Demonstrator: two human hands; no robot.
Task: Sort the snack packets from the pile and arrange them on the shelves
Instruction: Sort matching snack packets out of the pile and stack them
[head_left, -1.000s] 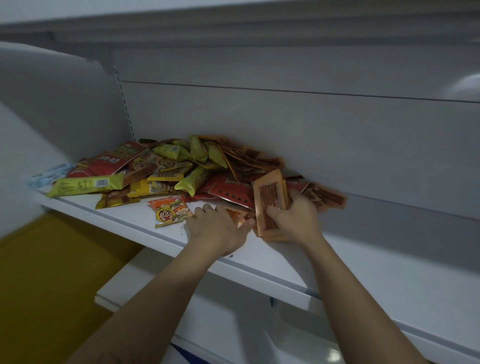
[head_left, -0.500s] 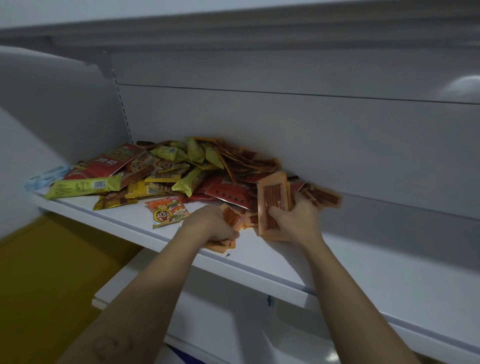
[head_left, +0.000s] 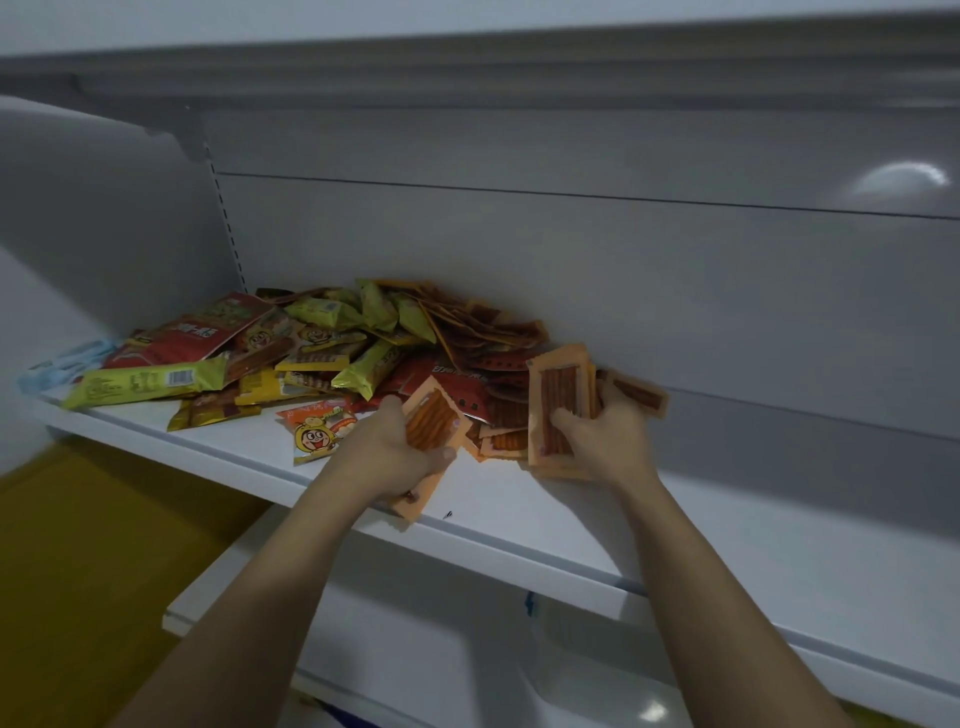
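Observation:
A mixed pile of snack packets (head_left: 322, 348), yellow-green, red and orange, lies on the white shelf (head_left: 519, 525) against its back panel. My left hand (head_left: 387, 452) grips an orange packet of spicy sticks (head_left: 434, 431), tilted up off the shelf at the pile's front edge. My right hand (head_left: 597, 431) holds a small stack of the same orange packets (head_left: 558, 395) upright, thumb across its face. More orange packets (head_left: 501, 441) lie flat between the two hands.
The right half of the shelf (head_left: 779, 561) is bare white surface. A lower shelf (head_left: 363, 623) juts out below. A grey side panel (head_left: 104, 218) closes off the left. A pale blue packet (head_left: 62, 361) lies at the far left edge.
My left hand has picked an orange packet off the shelf and raised it. My right hand with its stack has stayed nearly still.

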